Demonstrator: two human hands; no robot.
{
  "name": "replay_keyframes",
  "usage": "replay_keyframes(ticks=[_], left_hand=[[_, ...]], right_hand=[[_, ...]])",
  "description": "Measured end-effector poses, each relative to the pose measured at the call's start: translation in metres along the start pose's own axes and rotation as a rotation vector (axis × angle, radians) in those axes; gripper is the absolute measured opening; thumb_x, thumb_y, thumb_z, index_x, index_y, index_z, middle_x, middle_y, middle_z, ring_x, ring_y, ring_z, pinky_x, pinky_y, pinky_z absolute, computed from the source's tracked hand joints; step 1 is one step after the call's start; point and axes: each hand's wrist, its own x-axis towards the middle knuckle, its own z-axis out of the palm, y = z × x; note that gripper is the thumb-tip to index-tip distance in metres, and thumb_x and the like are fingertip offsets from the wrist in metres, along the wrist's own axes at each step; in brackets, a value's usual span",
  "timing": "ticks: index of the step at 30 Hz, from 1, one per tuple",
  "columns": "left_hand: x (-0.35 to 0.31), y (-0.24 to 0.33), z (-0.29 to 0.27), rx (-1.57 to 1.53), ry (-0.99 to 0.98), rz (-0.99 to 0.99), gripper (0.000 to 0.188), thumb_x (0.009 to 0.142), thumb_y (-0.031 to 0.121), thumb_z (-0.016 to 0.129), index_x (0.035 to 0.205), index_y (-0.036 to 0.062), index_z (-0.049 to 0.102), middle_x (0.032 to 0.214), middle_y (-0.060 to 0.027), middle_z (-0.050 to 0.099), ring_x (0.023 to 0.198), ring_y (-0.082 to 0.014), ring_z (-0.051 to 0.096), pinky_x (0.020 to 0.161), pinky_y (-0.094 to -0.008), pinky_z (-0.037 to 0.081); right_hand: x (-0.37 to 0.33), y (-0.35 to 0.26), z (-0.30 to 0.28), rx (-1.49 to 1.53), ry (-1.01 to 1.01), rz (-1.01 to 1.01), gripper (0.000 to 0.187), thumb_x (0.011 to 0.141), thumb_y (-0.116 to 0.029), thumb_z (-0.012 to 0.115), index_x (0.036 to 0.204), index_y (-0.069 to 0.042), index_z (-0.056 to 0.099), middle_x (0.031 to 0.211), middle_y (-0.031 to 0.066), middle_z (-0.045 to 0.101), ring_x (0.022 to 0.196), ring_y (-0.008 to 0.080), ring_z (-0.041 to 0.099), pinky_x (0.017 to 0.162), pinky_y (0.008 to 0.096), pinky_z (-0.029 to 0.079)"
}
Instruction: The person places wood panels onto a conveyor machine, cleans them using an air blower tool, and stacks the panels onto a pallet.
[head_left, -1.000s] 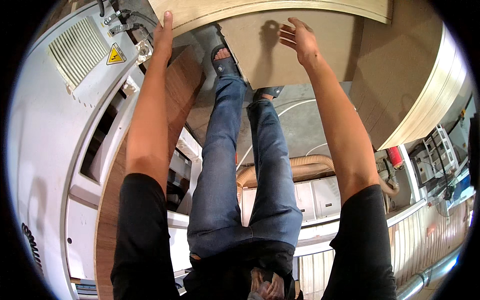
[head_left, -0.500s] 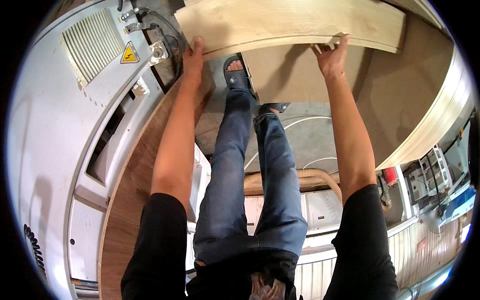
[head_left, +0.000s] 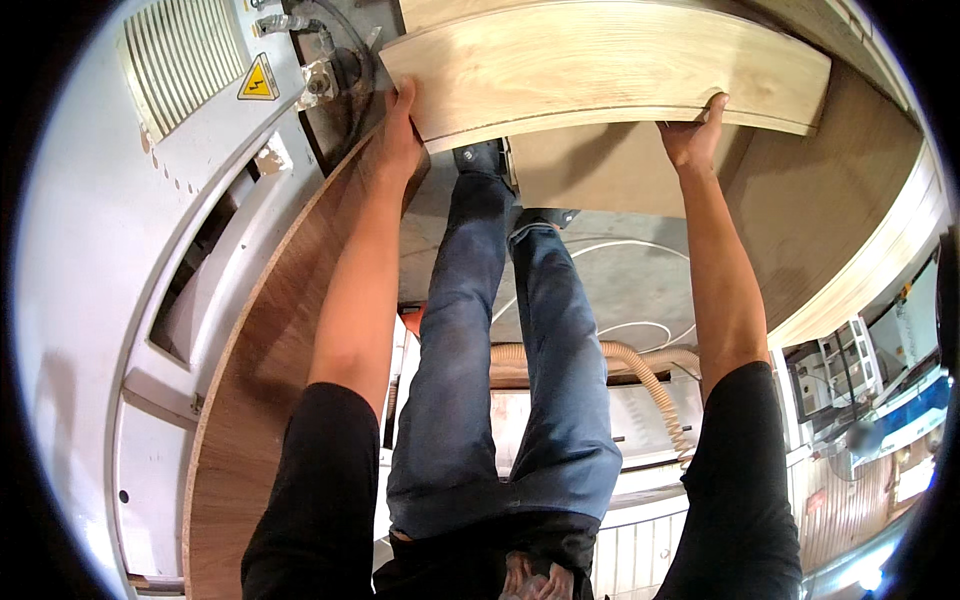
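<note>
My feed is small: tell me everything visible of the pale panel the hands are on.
The pale panel is a long board with a light yellow wood-grain face, wood or laminate by its look. A thin dark line follows its near edge. It spans the view's upper part crosswise; its curve may be lens bend. The left hand touches its left end; the right hand grips the near edge, thumb on top. Its underside is hidden.
</note>
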Motion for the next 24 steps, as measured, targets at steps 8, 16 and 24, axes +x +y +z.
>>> replay_keyframes(ticks=[8,16,24], left_hand=[[-0.029,-0.018,0.017,0.046,0.121,0.042,0.115,0.079,0.076,0.067,0.157,0.0028,0.025,0.155,-0.015,0.036,0.144,-0.0282,0.033,0.117,-0.0425,0.027],[-0.226,-0.023,0.047,0.126,0.12,0.069,0.077,0.084,0.047,0.076,0.141,0.0036,0.048,0.13,-0.008,0.057,0.117,-0.0195,0.055,0.101,-0.0357,0.044],[-0.371,-0.022,0.152,-0.075,0.435,0.412,0.081,0.071,0.04,0.083,0.127,-0.0021,0.042,0.111,-0.0125,0.054,0.102,-0.021,0.056,0.089,-0.0357,0.049]], right_hand=[[-0.015,-0.008,-0.004,0.072,0.032,-0.032,0.07,0.099,-0.059,0.052,0.151,-0.014,0.038,0.153,0.013,0.041,0.137,0.0344,0.044,0.115,0.0528,0.037],[-0.067,-0.011,-0.051,0.141,-0.037,-0.099,0.074,0.095,-0.056,0.05,0.149,-0.006,0.04,0.142,0.0184,0.053,0.128,0.0349,0.055,0.104,0.0487,0.051],[-0.132,-0.048,-0.055,0.058,0.072,-0.033,0.075,0.094,-0.054,0.052,0.15,-0.005,0.04,0.15,0.0152,0.047,0.133,0.0338,0.047,0.111,0.0452,0.04]])
